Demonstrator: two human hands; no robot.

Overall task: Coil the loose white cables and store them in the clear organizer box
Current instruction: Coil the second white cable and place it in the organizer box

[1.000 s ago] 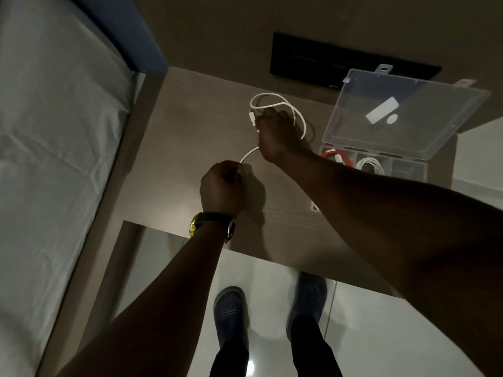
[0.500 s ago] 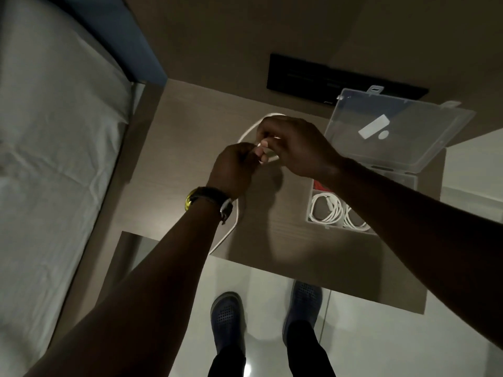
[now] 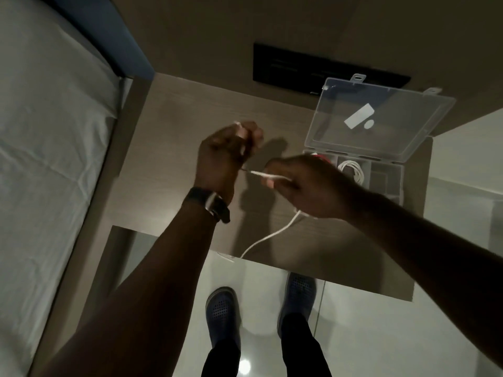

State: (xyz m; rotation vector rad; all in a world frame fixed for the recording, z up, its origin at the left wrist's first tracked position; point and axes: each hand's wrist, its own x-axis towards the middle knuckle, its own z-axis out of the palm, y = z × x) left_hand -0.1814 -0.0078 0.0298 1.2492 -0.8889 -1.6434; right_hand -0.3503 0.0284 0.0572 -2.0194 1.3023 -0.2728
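A loose white cable (image 3: 268,176) stretches between both hands above the wooden bedside table (image 3: 185,110). My left hand (image 3: 226,153) is raised and closed around one end, with the white plug tip showing above the fingers. My right hand (image 3: 304,183) pinches the cable further along; the rest trails down from under that hand to the table's front edge. The clear organizer box (image 3: 386,183) stands open at the right, its lid (image 3: 381,118) tilted back. A coiled white cable (image 3: 352,170) lies in one compartment, and something red sits beside it, mostly hidden by my right hand.
A bed with a white sheet (image 3: 40,159) runs along the left. A black panel (image 3: 313,69) is set in the wall behind the table. My feet in dark shoes (image 3: 223,311) stand on the glossy white floor below the table's front edge.
My hands have drawn apart, pulling a length of cable taut between them. My left hand rose with the plug end, and my right hand slid rightward and nearer along the cable.
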